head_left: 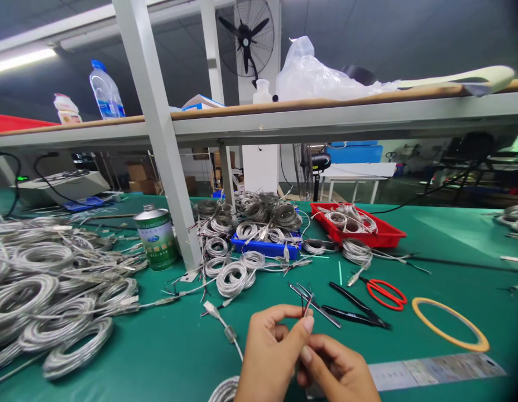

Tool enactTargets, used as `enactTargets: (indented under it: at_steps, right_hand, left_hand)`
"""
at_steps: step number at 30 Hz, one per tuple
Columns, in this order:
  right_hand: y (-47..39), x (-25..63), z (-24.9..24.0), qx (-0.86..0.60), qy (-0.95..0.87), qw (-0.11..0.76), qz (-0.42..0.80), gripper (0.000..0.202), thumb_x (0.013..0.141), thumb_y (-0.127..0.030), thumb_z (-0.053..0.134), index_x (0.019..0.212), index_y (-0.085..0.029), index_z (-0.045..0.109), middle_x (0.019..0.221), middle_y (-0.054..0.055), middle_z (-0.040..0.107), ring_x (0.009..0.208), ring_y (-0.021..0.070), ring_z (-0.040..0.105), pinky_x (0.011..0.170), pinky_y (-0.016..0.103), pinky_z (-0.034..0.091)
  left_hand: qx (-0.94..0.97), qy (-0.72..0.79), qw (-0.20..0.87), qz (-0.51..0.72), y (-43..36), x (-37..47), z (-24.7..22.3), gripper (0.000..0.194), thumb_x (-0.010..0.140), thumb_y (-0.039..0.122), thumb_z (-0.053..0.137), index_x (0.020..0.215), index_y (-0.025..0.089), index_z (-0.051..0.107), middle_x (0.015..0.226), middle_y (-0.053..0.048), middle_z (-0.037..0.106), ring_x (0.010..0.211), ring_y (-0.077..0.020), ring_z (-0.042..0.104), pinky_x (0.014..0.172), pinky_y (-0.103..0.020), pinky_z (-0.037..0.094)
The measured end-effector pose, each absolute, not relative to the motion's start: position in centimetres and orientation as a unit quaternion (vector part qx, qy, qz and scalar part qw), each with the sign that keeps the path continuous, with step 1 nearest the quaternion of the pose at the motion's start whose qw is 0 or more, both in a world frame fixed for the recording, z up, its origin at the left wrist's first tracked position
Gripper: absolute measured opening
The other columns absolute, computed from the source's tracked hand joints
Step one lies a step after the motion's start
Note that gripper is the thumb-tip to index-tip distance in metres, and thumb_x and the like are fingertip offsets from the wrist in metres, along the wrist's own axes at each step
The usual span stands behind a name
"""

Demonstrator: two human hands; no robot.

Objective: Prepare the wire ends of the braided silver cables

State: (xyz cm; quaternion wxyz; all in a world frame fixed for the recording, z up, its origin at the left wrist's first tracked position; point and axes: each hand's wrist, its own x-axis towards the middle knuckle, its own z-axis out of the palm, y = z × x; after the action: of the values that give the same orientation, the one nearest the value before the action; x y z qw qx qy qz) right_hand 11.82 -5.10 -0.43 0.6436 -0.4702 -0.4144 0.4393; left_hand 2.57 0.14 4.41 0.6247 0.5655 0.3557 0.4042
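Observation:
My left hand [272,353] pinches thin dark and red wire ends [306,305] between thumb and forefinger. Touching it on the right, my right hand [336,371] is closed with its fingertips together just below; what it grips is mostly hidden by the fingers. A cable with a USB plug [212,309] and a grey bead lies left of my hands, and part of a coil [225,389] shows at the bottom edge. Behind my hands lie metal tweezers [320,308] and black-handled cutters [359,312]. A metal ruler [435,372] lies to the right, partly behind my right hand.
Many coiled cables [33,301] cover the left side. A green can [156,237] stands beside the shelf post [158,128]. Farther back are a blue tray [263,247] and a red tray [387,239] of coils. Red scissors [385,294] and a yellow tape ring [450,316] lie right.

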Motion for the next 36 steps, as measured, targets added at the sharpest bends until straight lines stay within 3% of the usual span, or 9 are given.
enactTargets:
  at_steps: [4, 8, 11, 13, 15, 18, 24, 30, 36]
  right_hand:
    - [-5.0, 12.6, -0.1, -0.471, -0.425, 0.640, 0.434, 0.026, 0.072, -0.041, 0.064, 0.074, -0.016, 0.068, 0.056, 0.001, 0.060, 0.053, 0.0125, 0.053, 0.053, 0.023, 0.042]
    - [-4.9, 12.9, -0.2, -0.483, -0.424, 0.640, 0.421, 0.025, 0.073, -0.039, 0.063, 0.076, -0.014, 0.066, 0.059, 0.001, 0.060, 0.054, 0.0132, 0.053, 0.053, 0.024, 0.043]
    - [-4.9, 13.3, 0.2, -0.492, -0.460, 0.629, 0.387, 0.022, 0.076, -0.037, 0.060, 0.080, -0.016, 0.064, 0.070, 0.003, 0.063, 0.065, 0.0156, 0.057, 0.062, 0.027, 0.046]
    - [-4.9, 13.8, 0.6, -0.518, -0.455, 0.639, 0.342, 0.021, 0.077, -0.037, 0.059, 0.084, -0.018, 0.061, 0.075, 0.003, 0.063, 0.069, 0.0161, 0.058, 0.063, 0.026, 0.047]
    - [-4.9, 14.4, 1.1, -0.547, -0.433, 0.647, 0.308, 0.022, 0.076, -0.038, 0.060, 0.085, -0.019, 0.061, 0.076, 0.003, 0.063, 0.068, 0.0162, 0.058, 0.062, 0.026, 0.047]
    - [-4.9, 15.0, 1.9, -0.553, -0.448, 0.638, 0.294, 0.020, 0.074, -0.037, 0.062, 0.081, -0.018, 0.065, 0.074, 0.004, 0.064, 0.071, 0.0183, 0.059, 0.066, 0.028, 0.047]
    - [-4.9, 15.2, 2.9, -0.539, -0.476, 0.634, 0.283, 0.017, 0.073, -0.035, 0.063, 0.068, -0.019, 0.066, 0.068, 0.002, 0.061, 0.063, 0.0166, 0.055, 0.060, 0.026, 0.045]
    - [-4.8, 15.3, 3.0, -0.529, -0.461, 0.628, 0.338, 0.023, 0.075, -0.039, 0.059, 0.066, -0.018, 0.064, 0.058, -0.001, 0.059, 0.061, 0.0150, 0.053, 0.059, 0.024, 0.043]
    - [-5.0, 15.9, 3.9, -0.560, -0.499, 0.584, 0.310, 0.021, 0.073, -0.035, 0.062, 0.060, -0.018, 0.062, 0.064, 0.001, 0.062, 0.064, 0.0152, 0.054, 0.061, 0.024, 0.043]
  left_hand:
    - [0.560, 0.342, 0.624, 0.424, 0.0, 2.8, 3.2, 0.024, 0.064, 0.032, 0.069, 0.072, 0.010, 0.065, 0.097, -0.010, 0.058, 0.032, 0.0010, 0.042, 0.028, -0.014, 0.030]
    - [0.554, 0.344, 0.636, 0.412, 0.0, 2.8, 3.1, 0.026, 0.063, 0.033, 0.069, 0.070, 0.009, 0.064, 0.096, -0.010, 0.057, 0.031, 0.0008, 0.043, 0.028, -0.014, 0.029]
    - [0.562, 0.342, 0.630, 0.413, -0.1, 2.6, 3.6, 0.024, 0.066, 0.033, 0.067, 0.068, 0.010, 0.063, 0.100, -0.010, 0.057, 0.029, 0.0022, 0.042, 0.030, -0.015, 0.027]
    - [0.560, 0.339, 0.635, 0.411, -0.2, 2.6, 3.9, 0.024, 0.067, 0.034, 0.066, 0.069, 0.010, 0.063, 0.095, -0.010, 0.060, 0.029, 0.0001, 0.044, 0.031, -0.015, 0.028]
    - [0.557, 0.337, 0.649, 0.394, -0.5, 2.7, 4.1, 0.025, 0.069, 0.035, 0.065, 0.072, 0.010, 0.062, 0.067, -0.005, 0.063, 0.029, -0.0040, 0.046, 0.034, -0.016, 0.032]
    - [0.556, 0.322, 0.669, 0.372, -0.7, 2.9, 4.2, 0.027, 0.071, 0.036, 0.063, 0.074, 0.009, 0.061, 0.042, 0.002, 0.054, 0.031, -0.0071, 0.047, 0.037, -0.017, 0.035]
    - [0.559, 0.287, 0.681, 0.375, -0.7, 3.0, 4.2, 0.026, 0.069, 0.035, 0.066, 0.070, 0.009, 0.060, 0.061, -0.001, 0.060, 0.035, -0.0064, 0.050, 0.040, -0.019, 0.036]
    - [0.566, 0.271, 0.676, 0.385, -0.5, 2.8, 3.7, 0.022, 0.073, 0.032, 0.062, 0.073, 0.010, 0.060, 0.062, -0.001, 0.059, 0.037, -0.0057, 0.050, 0.042, -0.018, 0.035]
    - [0.584, 0.282, 0.662, 0.377, -0.6, 2.9, 3.7, 0.022, 0.074, 0.032, 0.060, 0.072, 0.010, 0.058, 0.061, -0.001, 0.057, 0.033, -0.0033, 0.041, 0.037, -0.017, 0.029]
